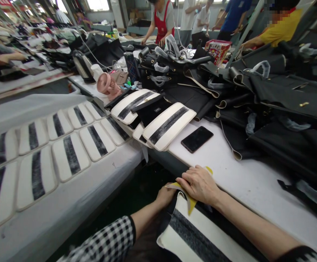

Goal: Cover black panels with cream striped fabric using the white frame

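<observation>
With right hand (199, 183) closed, gripping a yellow sheet (192, 206) under curled fingers, one corner poking out above the knuckles and another hanging below the palm. Cannot tell whether cloth or paper. Have the left hand (166, 194) bent just beside the right, touching the sheet's pale end; cannot tell how firmly closed, or on what, with fingertips hidden behind. Just below both hands, see a white panel (198, 233) with a dark strip along its middle, tilted, running back toward the body, its near-hand end curled up under the sheet.

Beyond the right hand, near it, notice a black phone (197, 139) lying flat on the white bench (251, 185). Farther off past the left hand, see more striped panels (169, 125) heaped at the bench corner, overlapping, with a pink fan (106, 83), a kettle (83, 67) and a dark tumbler (131, 67) behind them. To the right of the right hand, find black bags (286, 149) piled loosely, some with handles wrapped in clear plastic. Well left of the left hand, see two rows of striped panels (71, 153) laid flat on another bench (106, 180). Far ahead of both hands, make out a person in a red apron (164, 20), bending forward.
</observation>
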`<state>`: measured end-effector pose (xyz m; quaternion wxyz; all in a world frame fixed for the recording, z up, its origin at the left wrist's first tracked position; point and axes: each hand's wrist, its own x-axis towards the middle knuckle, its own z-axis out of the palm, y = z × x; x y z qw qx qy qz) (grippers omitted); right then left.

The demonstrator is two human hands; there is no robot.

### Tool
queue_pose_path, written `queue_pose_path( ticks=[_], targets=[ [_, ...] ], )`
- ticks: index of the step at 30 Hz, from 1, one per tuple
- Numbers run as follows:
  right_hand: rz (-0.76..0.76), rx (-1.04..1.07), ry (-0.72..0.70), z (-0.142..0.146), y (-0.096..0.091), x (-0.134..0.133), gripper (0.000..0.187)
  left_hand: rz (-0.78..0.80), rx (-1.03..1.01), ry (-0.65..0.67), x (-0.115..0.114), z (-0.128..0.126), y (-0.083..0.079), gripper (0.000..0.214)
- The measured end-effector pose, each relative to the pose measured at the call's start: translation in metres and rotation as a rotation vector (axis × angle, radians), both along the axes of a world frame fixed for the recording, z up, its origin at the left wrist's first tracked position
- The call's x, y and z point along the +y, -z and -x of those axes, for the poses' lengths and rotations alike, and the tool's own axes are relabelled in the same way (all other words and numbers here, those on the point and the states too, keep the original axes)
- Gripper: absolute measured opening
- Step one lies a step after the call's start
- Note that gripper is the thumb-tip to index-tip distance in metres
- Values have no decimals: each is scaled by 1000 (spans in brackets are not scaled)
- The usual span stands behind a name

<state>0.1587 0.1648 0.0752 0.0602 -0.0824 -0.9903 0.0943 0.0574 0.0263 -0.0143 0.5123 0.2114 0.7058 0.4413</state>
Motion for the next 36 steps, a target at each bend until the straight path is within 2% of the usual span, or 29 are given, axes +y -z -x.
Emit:
queue_pose_path(
  ticks=[2, 4, 5, 7, 9, 11, 14, 19, 26, 36],
  targets=[
    [-1, 0, -37, 3, 1, 2, 46, -88, -2, -113, -8, 7, -12, 57],
    [4, -1, -74, 5, 1, 3, 46, -269, -45, -206, -22, 11, -32, 56],
    [3, 0, -93, 6, 1, 4, 46, -353, -56, -202, -30, 10, -44, 54],
    [-4, 11, -132, 9, -1, 4, 46, -414, 23, -115, -43, 8, -66, 59],
    [-7, 28, -162, 11, -3, 4, 45, -352, 217, -2, -49, 5, -82, 67],
    [-2, 43, -187, 12, -4, 4, 45, -291, 384, 59, -50, 3, -90, 65],
    [5, 44, -218, 12, -5, 4, 45, -280, 437, 106, -48, 0, -93, 53],
    [9, 26, -262, 11, -5, 5, 47, -246, 440, 109, -49, -5, -93, 34],
    [-23, -8, -300, 11, -6, 5, 48, -215, 544, 139, -49, -7, -93, 17],
    [-24, -49, -325, 7, -6, 6, 48, -187, 631, 206, -48, -10, -92, 17]
  ],
)
